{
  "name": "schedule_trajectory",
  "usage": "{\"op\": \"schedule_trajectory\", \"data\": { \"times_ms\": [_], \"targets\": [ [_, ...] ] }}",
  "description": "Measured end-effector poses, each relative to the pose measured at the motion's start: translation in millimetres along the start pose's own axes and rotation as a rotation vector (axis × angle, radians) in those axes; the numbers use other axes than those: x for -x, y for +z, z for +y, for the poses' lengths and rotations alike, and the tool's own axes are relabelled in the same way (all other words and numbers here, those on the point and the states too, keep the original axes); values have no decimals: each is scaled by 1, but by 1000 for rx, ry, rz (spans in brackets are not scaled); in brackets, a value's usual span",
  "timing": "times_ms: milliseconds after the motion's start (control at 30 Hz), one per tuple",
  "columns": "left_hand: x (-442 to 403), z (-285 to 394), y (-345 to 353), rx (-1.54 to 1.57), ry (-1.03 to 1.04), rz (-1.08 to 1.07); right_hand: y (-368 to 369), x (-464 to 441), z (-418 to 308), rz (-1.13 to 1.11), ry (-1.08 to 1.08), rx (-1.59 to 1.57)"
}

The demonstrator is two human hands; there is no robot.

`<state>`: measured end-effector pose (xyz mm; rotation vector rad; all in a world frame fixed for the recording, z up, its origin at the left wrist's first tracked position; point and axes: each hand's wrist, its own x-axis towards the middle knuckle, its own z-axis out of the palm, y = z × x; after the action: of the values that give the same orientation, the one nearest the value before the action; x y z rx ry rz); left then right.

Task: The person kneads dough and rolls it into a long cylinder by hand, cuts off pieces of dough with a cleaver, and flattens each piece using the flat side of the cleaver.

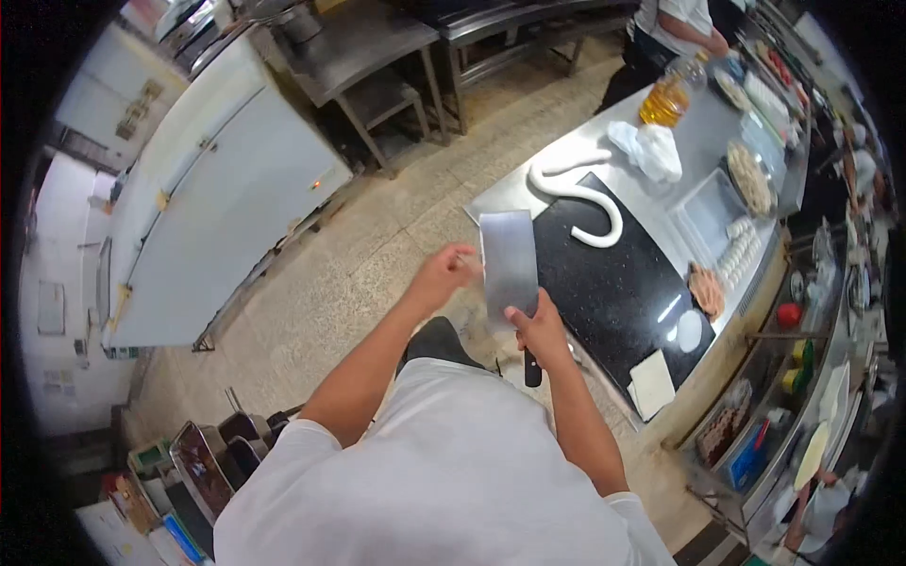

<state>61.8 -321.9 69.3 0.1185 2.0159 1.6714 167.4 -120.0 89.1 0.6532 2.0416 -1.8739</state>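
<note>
A cleaver (pixel 510 259) with a broad, rectangular steel blade stands up in front of my body, its dark handle pointing down toward me. My right hand (pixel 540 338) is wrapped round it where handle and blade meet, thumb on the blade. Beside the blade's left edge is my left hand (pixel 445 275), fingers apart and slightly curled, with nothing visible in them; its fingertips are a little blurred. To the right, a long white rope of what looks like dough (pixel 613 212) curves in an S, partly on a black board (pixel 604 292) and partly on the steel table (pixel 514 193).
On the table are an oil bottle (pixel 666 99), a white plastic bag (pixel 651 151), a clear tray (pixel 703 208), a folded white cloth (pixel 651 385) and a round white piece (pixel 690 331). A person (pixel 672 28) stands at the far end. A white chest appliance (pixel 217 189) is left.
</note>
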Motion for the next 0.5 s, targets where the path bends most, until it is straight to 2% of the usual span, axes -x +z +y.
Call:
{"op": "schedule_trajectory", "data": {
  "times_ms": [33, 100, 200, 333, 500],
  "targets": [
    [7, -1, 3, 7, 6, 11, 2, 0, -4, 1, -44, -74],
    [7, 0, 4, 107, -13, -325, 7, -1, -24, -8, -69, -93],
    [-12, 6, -10, 227, 28, -347, 17, 0, -52, 35, -112, -73],
    [-53, 36, -52, 83, 50, -388, 43, -13, -76, 130, -128, -50],
    [-110, 54, -111, 293, 172, -270, 88, -35, -96, 207, -165, 78]
  ]
}}
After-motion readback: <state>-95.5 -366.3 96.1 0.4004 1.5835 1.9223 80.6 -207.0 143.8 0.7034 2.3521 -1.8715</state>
